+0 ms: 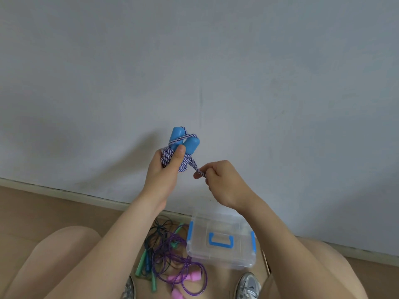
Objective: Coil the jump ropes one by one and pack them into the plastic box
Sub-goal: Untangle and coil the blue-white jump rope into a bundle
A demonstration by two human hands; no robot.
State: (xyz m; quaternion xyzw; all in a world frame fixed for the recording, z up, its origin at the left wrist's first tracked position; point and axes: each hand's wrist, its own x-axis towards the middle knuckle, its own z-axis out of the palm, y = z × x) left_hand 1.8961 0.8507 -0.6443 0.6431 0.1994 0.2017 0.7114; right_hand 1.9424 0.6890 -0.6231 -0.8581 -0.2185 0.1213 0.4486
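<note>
Evidently soft and light, the braided blue-and-white jump rope [172,157] sits coiled round its blue handles [184,141] in the left hand's [166,167] grip above the lidded plastic box [222,244], while the right hand [218,175] pinches its loose end, best held near the coil.

From my remote station I see the left hand [166,169] and the right hand [220,180] bare, and the left forearm [133,223] and right forearm [265,216] bare too. Both knees are uncovered. The right sneaker [248,285] is silver-grey mesh with a dark curved mark (a logo, I think). The left sneaker [129,290] shows only a grey patterned edge.
</note>
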